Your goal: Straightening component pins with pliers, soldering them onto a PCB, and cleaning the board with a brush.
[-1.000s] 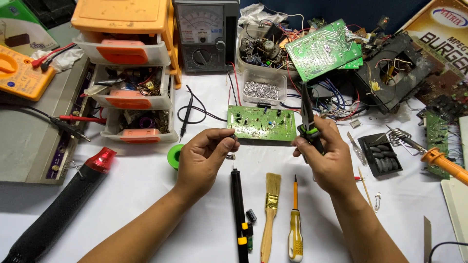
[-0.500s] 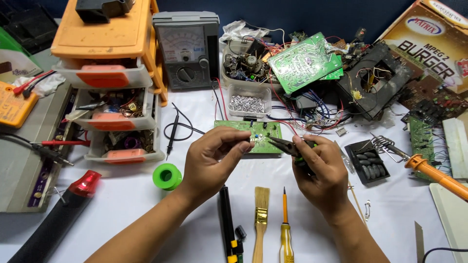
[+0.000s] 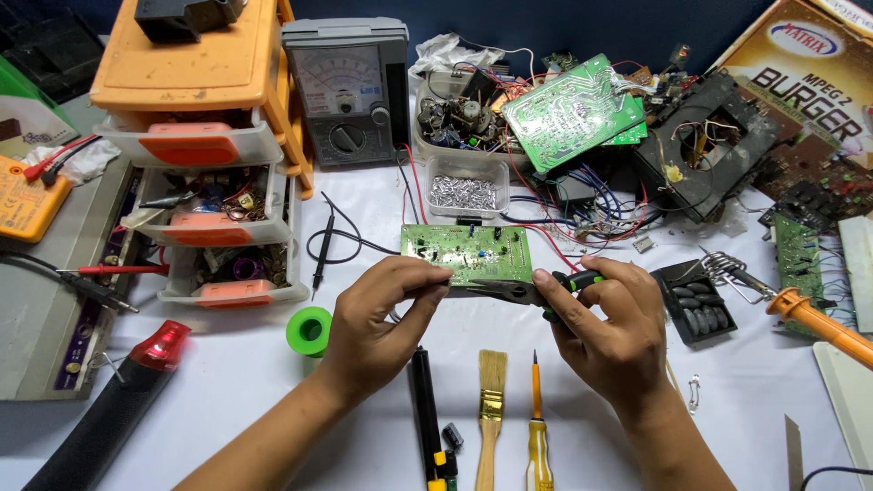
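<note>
A: What do your hands have?

B: My right hand (image 3: 609, 336) is closed around pliers (image 3: 536, 289) with a green and black handle. The tip lies flat and points left. My left hand (image 3: 382, 323) pinches its fingers together right at that tip. If something tiny sits in the pinch, I cannot tell what.

A: Where is the green board?

B: The board (image 3: 468, 255) lies flat on the tabletop (image 3: 236, 382), just behind both hands. The pliers run along its near edge.

A: Is there room to move?

B: A little. Close to my wrists lie a black pen tool (image 3: 424, 400), a brush (image 3: 491, 400) and a small screwdriver (image 3: 536, 427). A green tape roll (image 3: 309, 330) sits left of my left hand. The drawers (image 3: 205, 173) stand further left. Wires (image 3: 582, 214) crowd the back. A soldering iron (image 3: 818, 323) lies off to the right.
</note>
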